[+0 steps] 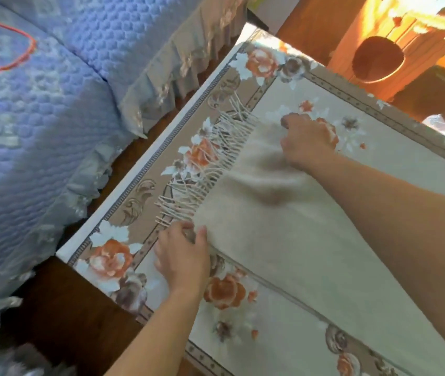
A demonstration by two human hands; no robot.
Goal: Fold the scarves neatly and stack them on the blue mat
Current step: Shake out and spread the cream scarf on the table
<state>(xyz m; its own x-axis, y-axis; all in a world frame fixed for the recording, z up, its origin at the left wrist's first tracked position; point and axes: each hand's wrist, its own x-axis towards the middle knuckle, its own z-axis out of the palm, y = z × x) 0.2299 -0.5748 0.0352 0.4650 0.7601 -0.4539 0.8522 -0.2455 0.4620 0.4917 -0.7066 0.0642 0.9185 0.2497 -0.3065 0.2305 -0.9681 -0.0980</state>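
1. Head view, the scarf: a cream scarf (283,226) lies spread flat on the counter (145,169), which wears a floral cloth with orange roses and a tan border. Its fringed end (202,172) lies along the counter's left edge, the tassels spilling over the tan border. I judge it is laid out flat so the end can be squared before a fold.

2. Head view, left hand: the left hand (183,256) sits at the near corner of the fringed end, close to the counter's near-left corner. Its fingers (202,232) are curled narrow and pinch the scarf's corner, probably to pull that edge taut and straight.

3. Head view, right hand: the right hand (305,139) is at the far corner of the same end, toward the counter's far edge. Its fingers are curled down on the cloth and seem to grip it, though blur hides the exact hold. With a hand on each corner, the end is ready to be lifted and carried over.

4. Head view, the goal: the blue mat (39,109), a quilted blue cover, lies left of the counter, well apart from the scarf. No folded scarf shows on it.

5. Head view, writing: no brand, label or readable writing shows anywhere.
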